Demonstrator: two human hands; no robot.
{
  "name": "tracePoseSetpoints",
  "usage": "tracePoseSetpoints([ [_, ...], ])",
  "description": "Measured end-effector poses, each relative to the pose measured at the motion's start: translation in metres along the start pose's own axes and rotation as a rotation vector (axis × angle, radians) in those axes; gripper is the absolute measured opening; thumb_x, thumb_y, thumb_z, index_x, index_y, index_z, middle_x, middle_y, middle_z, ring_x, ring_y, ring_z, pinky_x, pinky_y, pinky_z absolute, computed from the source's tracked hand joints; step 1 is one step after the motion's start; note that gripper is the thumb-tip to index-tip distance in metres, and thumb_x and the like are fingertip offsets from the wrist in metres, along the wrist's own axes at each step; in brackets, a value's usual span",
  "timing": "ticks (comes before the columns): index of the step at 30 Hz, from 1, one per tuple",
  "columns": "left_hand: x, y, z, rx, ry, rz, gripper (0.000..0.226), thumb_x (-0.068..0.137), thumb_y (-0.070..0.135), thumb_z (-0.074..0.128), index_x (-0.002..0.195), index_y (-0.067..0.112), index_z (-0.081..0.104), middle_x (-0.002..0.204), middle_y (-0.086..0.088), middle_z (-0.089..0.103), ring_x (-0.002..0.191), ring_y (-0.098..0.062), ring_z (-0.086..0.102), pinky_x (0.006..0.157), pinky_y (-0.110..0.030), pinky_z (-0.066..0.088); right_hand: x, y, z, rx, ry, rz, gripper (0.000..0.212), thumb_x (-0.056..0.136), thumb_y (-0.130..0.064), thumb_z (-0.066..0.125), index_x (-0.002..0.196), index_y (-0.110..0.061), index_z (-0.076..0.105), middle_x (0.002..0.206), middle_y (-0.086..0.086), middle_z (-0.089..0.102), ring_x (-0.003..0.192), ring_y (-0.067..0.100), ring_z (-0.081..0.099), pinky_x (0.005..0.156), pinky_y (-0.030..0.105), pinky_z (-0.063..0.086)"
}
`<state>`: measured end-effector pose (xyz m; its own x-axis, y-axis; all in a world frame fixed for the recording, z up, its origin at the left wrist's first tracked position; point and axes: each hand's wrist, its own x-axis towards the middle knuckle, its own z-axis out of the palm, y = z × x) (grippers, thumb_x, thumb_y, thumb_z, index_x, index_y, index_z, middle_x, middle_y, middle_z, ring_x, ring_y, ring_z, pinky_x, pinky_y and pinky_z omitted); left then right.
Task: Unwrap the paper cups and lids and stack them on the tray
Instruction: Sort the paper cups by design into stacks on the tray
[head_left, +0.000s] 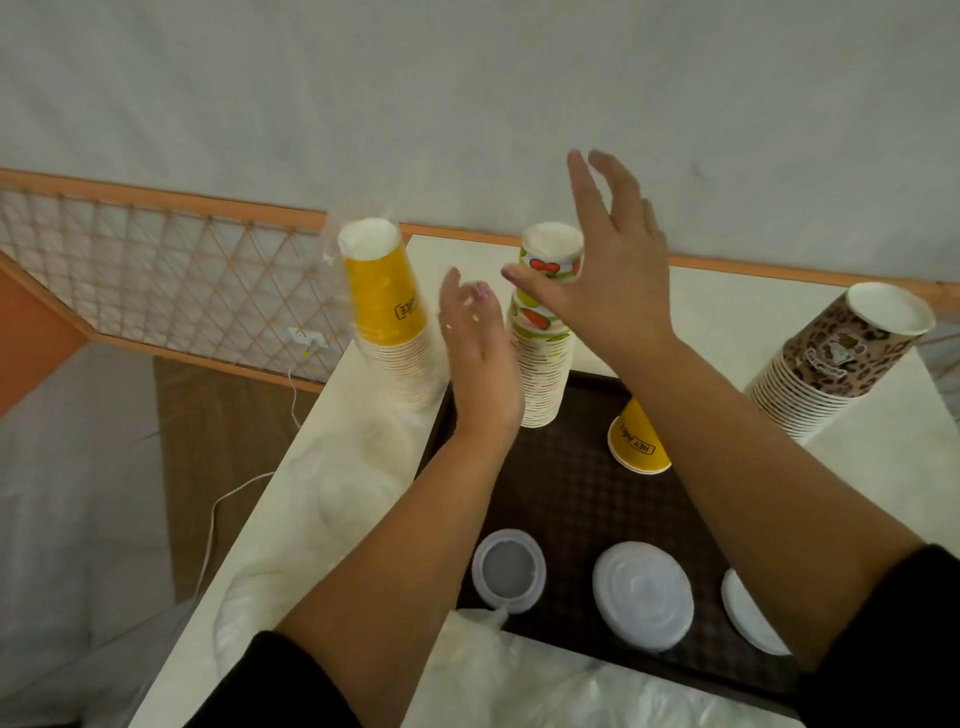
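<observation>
Centre frame: left hand (480, 343) and right hand (605, 275), fingers straight and spread, gripping nothing, flanking the fruit-print cup stack (543, 353) upright at the far edge of the dark tray (561, 499). Left of it, yellow cup stack (387, 322); along the tray's near edge, lids (643, 595).

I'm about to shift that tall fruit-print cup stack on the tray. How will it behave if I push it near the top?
The fruit-print cup stack is tall on a narrow base, so a high push would probably tip it. It is likely light, being thin paper cups. Its nested cups may separate or bend apart. The brown tray looks textured, so the base may catch rather than slide.
</observation>
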<state>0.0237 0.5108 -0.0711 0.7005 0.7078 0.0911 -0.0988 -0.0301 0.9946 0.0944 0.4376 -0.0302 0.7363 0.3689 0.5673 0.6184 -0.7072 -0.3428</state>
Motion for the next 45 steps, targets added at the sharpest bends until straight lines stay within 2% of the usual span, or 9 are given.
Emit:
tracePoseSetpoints([
  [3,0.009,0.014,-0.022,0.052,0.284,0.390,0.052,0.091,0.037,0.040,0.132,0.005,0.037,0.130,-0.009,0.043,0.117,-0.018,0.043,0.094,-0.015,0.038,-0.008,-0.029,0.004,0.310,0.290,-0.185,0.060,0.086,-0.038,0.064,0.134,-0.004,0.049,0.133,0.014,0.047,0.118,0.017,0.048,0.094,0.022,0.041],
  [7,0.042,0.014,-0.052,0.167,0.485,0.442,0.068,0.084,0.035,0.057,0.134,-0.004,0.029,0.136,-0.019,0.032,0.125,-0.025,0.034,0.102,-0.010,0.025,-0.016,-0.061,0.034,0.561,-0.002,-0.095,0.052,0.087,-0.018,0.063,0.135,-0.006,0.046,0.134,0.011,0.044,0.100,0.009,0.051,0.074,0.000,0.036],
  [11,0.075,-0.005,-0.078,0.226,0.369,0.199,0.104,0.071,0.037,0.078,0.146,0.012,0.010,0.151,-0.014,0.014,0.140,-0.026,0.020,0.110,-0.036,0.032,-0.019,-0.064,0.083,0.496,-0.410,0.112,0.068,0.091,-0.024,0.060,0.148,-0.012,0.025,0.151,0.007,0.029,0.126,0.020,0.046,0.094,0.017,0.039],
  [15,0.101,-0.026,-0.094,0.247,0.151,-0.009,0.119,0.063,0.041,0.084,0.148,0.024,0.003,0.152,-0.008,0.021,0.138,-0.026,0.028,0.108,-0.042,0.038,-0.031,-0.065,0.115,0.486,-0.607,0.233,0.077,0.091,-0.023,0.061,0.151,-0.017,0.013,0.152,0.008,0.030,0.131,0.025,0.043,0.102,0.033,0.038],
  [25,0.111,-0.051,-0.099,0.309,-0.012,-0.096,0.079,0.065,0.035,0.084,0.128,0.023,0.039,0.131,-0.007,0.038,0.115,-0.019,0.045,0.093,-0.035,0.046,-0.048,-0.076,0.135,0.491,-0.626,0.342,0.076,0.094,-0.020,0.057,0.151,-0.022,0.005,0.145,0.005,0.043,0.124,0.025,0.051,0.098,0.029,0.041],
  [30,0.091,-0.034,-0.118,0.054,0.036,-0.123,0.077,0.070,0.019,0.082,0.133,0.025,0.039,0.104,0.017,0.052,0.093,0.001,0.053,0.078,-0.023,0.046,-0.058,-0.087,0.117,0.658,-0.568,0.284,0.063,0.095,-0.017,0.055,0.148,-0.020,0.021,0.144,0.004,0.044,0.124,0.017,0.049,0.095,0.019,0.037],
  [33,0.071,-0.012,-0.134,-0.105,0.084,-0.176,0.072,0.072,0.018,0.080,0.130,0.029,0.040,0.106,0.017,0.053,0.101,-0.007,0.054,0.090,-0.038,0.051,-0.068,-0.092,0.101,0.733,-0.514,0.237,0.052,0.095,-0.026,0.053,0.141,-0.010,0.035,0.138,0.005,0.049,0.113,0.003,0.047,0.092,0.011,0.040],
  [37,0.035,0.015,-0.151,-0.306,0.111,-0.262,0.066,0.075,0.021,0.076,0.129,0.035,0.039,0.121,0.008,0.054,0.115,-0.021,0.054,0.092,-0.055,0.049,-0.095,-0.081,0.089,0.693,-0.522,0.263,0.067,0.093,-0.050,0.046,0.147,-0.017,0.025,0.147,0.001,0.038,0.131,0.014,0.039,0.109,0.033,0.035],
  [45,-0.068,0.055,-0.134,-0.606,-0.020,-0.415,0.081,0.064,0.035,0.074,0.138,0.028,0.041,0.129,-0.004,0.058,0.112,-0.029,0.060,0.074,-0.051,0.056,-0.151,-0.033,-0.020,0.900,-0.420,0.409,0.073,0.079,-0.045,0.059,0.141,-0.039,0.021,0.140,-0.012,0.029,0.129,0.008,0.030,0.104,0.032,0.039],
])
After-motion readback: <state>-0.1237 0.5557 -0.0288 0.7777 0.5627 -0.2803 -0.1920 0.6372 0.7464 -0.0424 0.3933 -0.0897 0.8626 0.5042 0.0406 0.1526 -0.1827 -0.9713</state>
